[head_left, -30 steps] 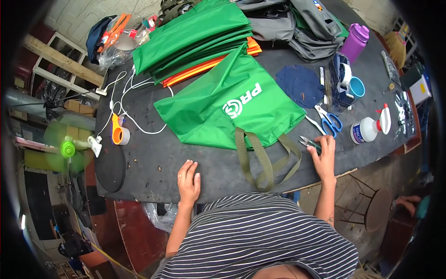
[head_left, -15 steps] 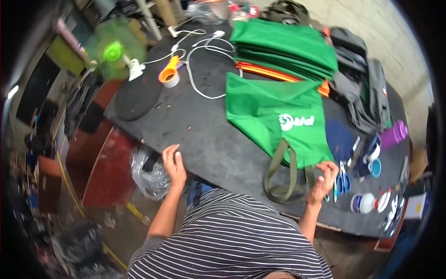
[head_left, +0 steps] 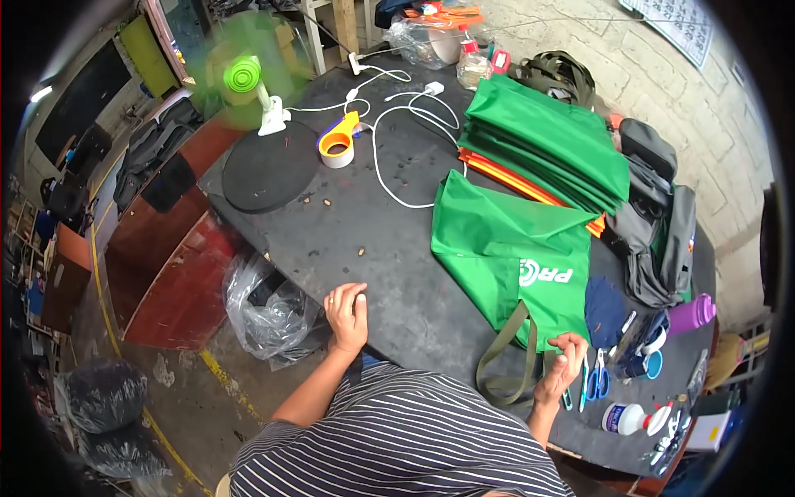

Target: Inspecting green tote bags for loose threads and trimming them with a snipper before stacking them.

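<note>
The green bag (head_left: 517, 257) lies flat on the dark table (head_left: 389, 248), near its front edge, olive straps (head_left: 505, 364) trailing toward the person; the right hand (head_left: 563, 364) pinches its lower corner, so squaring it up seems the step in hand. The left hand (head_left: 346, 315) rests loosely curled and empty on the table edge, well apart, and would need to cross to the bag's other side
</note>
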The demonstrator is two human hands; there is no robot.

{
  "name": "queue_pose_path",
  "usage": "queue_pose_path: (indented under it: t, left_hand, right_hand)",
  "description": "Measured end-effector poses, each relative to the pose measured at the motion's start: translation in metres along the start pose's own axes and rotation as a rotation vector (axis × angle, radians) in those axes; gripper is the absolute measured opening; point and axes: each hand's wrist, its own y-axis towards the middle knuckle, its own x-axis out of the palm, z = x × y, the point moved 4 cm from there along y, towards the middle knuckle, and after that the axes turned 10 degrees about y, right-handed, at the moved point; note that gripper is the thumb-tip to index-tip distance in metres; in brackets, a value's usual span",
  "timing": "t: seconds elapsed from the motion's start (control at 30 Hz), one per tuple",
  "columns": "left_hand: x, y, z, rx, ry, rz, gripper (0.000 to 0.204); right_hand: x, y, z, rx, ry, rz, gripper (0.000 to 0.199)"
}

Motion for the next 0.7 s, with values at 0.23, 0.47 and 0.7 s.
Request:
queue_pose_path:
  t: [0.23,0.47,0.7]
  left_hand:
    - [0.003,0.000,0.000,0.001,0.042,-0.025,0.017]
    - [0.003,0.000,0.001,0.006,0.055,-0.031,0.016]
    - [-0.001,-0.002,0.000,-0.024,0.005,-0.009,0.019]
  right_hand:
    - [0.014,0.016,-0.001,-0.018,0.031,-0.052,0.060]
    - [0.018,0.018,-0.002,-0.026,0.064,-0.086,0.059]
    - [0.018,0.016,-0.006,-0.083,0.146,-0.036,0.053]
